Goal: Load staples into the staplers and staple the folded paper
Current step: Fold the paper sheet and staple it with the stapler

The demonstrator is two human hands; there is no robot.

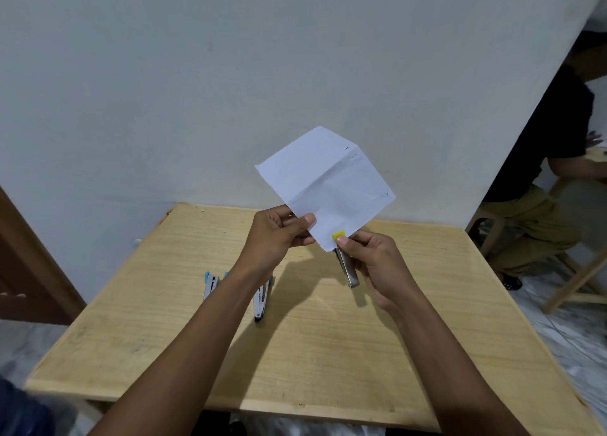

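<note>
My left hand (279, 228) pinches the folded paper (325, 186); my right hand (371, 264) grips a yellow stapler (345, 261) clamped on its lower corner.

Two bare forearms enter from the lower edge of the frame, one from the lower left and one from the lower right. No sleeve, watch, ring or band shows on either. The left hand (279, 227) and the right hand (377, 264) are ungloved, with short, plain, unpainted thumbnails.
</note>
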